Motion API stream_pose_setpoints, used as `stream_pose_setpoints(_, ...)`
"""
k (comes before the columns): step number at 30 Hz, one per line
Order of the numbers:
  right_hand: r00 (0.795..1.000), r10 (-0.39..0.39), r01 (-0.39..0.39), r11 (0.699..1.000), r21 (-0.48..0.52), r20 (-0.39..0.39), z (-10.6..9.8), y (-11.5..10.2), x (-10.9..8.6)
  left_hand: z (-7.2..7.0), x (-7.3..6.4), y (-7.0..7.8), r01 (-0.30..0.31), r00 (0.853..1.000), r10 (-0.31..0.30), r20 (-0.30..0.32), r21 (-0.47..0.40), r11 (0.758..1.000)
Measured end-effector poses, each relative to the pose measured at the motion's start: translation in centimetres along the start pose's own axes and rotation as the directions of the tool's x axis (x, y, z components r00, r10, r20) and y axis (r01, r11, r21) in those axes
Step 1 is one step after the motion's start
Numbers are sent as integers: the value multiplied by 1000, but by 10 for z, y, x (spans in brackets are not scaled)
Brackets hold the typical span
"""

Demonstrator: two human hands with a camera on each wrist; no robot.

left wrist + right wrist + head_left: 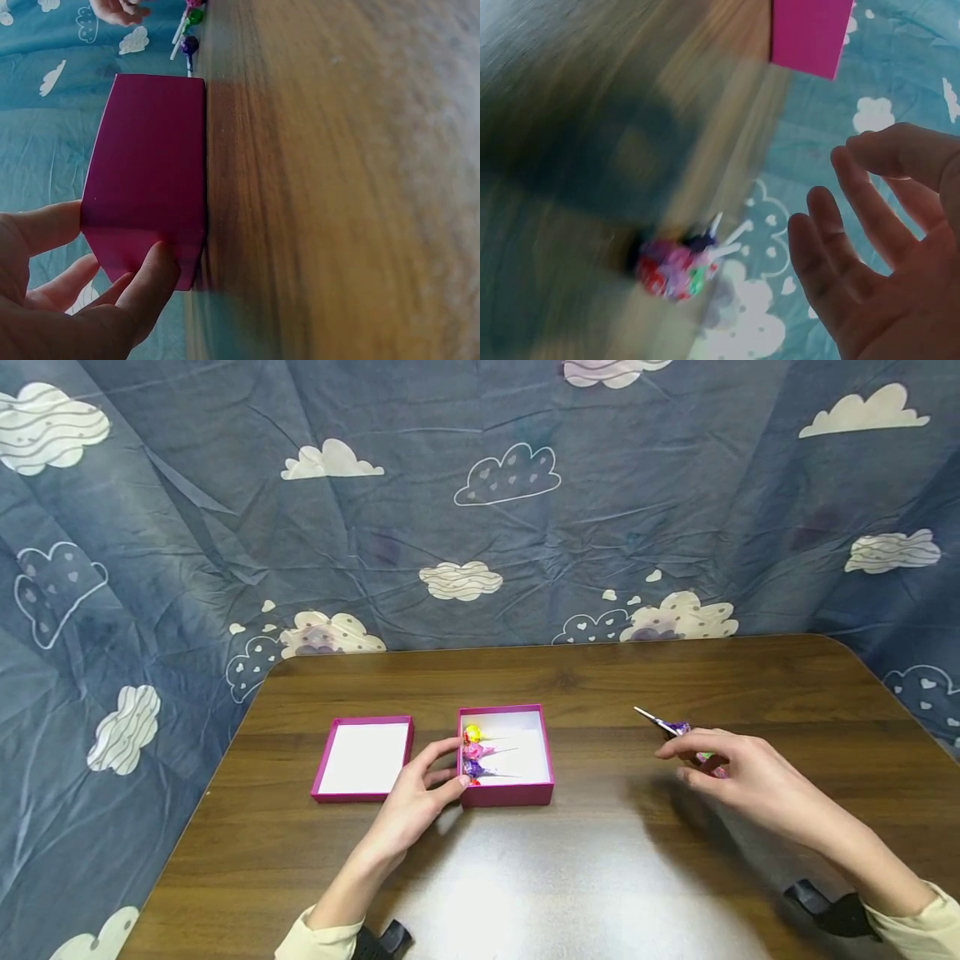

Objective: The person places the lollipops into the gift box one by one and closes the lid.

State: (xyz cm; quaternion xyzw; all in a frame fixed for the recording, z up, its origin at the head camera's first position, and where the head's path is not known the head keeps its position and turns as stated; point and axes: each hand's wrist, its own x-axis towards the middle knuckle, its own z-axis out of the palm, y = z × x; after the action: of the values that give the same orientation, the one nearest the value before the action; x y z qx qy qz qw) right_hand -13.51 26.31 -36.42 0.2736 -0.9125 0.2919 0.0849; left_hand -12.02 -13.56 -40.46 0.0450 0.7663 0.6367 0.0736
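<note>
Pale cream sleeves (321,937) are worn with blocky black wrist-mounted devices (846,917).

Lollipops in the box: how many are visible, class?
4, along the left side of the box: a yellow one farthest, then a pink one, a purple one and a red one, partly hidden. Others may be hidden.

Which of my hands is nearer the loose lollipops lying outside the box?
Right. Your right hand is close by the loose lollipops, partly covering them in the head view. Your left hand is farther off, touching the left side of the pink box.
</note>
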Motion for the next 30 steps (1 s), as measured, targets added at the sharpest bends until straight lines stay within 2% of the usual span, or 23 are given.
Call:
stream_pose_setpoints(7, 996, 56, -59, 997, 45, 67, -8, 22, -8, 0, 1, 0, -4, 1000, 4, -6, -18, 1000)
stream_pose_setpoints(10, 994, 59, -60, 998, 9, 87, -10, 32, -12, 0, 1, -1, -1, 1000, 1, -10, -30, 1000)
stream_pose_setpoints(14, 994, 62, -54, 995, -87, 93, -11, 46, -17, 0, 0, -1, 7, 1000, -7, -10, -34, 999)
stream_pose_setpoints(17, 991, 73, -61, 992, -108, 108, -10, 54, -19, -1, 0, -1, 15, 1000, -15, -9, -31, 999)
stream_pose_setpoints(23, 985, 84, -78, 996, -44, 154, -4, 64, -24, -1, 0, -2, 20, 1000, -20, -3, -18, 1000)
stream_pose_setpoints(30, 975, 102, -112, 993, 41, 196, 2, 63, -24, 0, 1, -1, 18, 1000, -18, -5, -23, 1000)
